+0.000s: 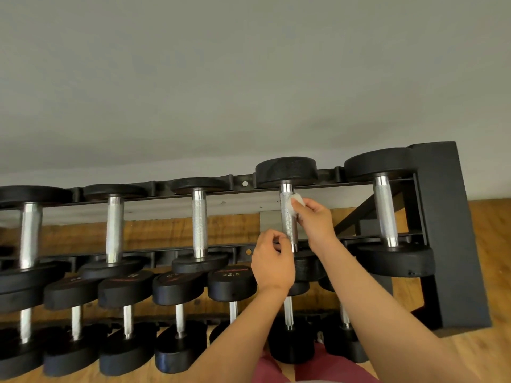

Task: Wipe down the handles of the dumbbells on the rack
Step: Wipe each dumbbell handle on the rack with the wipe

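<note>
A black rack (453, 217) holds two rows of black dumbbells with knurled steel handles. My right hand (315, 219) pinches a small white wipe (296, 203) against the upper part of one top-row handle (288, 217), second from the right. My left hand (272, 261) is lower, fingers curled at the near end of that same handle, by the front weight head; whether it grips the handle is hidden by the fingers. Other top-row handles (199, 222) stand to the left and one (385, 211) to the right.
The lower row of dumbbells (232, 283) sits below my forearms. A grey wall (249, 78) rises behind the rack. Wooden floor (492, 258) lies to the right. The rack's thick side panel closes off the right end. Red shorts (265, 369) show at the bottom edge.
</note>
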{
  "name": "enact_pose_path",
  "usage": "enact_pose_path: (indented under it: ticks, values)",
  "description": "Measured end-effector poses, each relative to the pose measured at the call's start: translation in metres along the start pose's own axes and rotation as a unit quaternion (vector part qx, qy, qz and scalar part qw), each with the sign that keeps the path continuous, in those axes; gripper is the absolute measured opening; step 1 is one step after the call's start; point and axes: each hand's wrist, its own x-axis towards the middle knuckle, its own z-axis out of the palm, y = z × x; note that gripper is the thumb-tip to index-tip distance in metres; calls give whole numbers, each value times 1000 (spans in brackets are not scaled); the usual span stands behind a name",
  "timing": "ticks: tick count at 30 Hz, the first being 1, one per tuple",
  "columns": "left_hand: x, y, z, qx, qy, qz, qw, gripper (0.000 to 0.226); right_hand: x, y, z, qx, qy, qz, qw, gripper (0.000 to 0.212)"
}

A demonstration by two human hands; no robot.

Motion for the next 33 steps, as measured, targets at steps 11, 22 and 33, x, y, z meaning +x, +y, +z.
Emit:
enact_pose_path:
  ticks: [11, 22, 33]
  values:
    - [0, 1, 0, 9, 0, 8, 1000, 15, 1, -5, -5, -52, -11, -24, 998, 11]
    - [0, -1, 2, 0, 6, 5, 1000, 15, 6, -5, -13, -83, -15, -52, 995, 10]
    - [1, -6, 3, -23, 13, -2, 1000, 17, 4, 1, -19, -89, -32, -36, 995, 12]
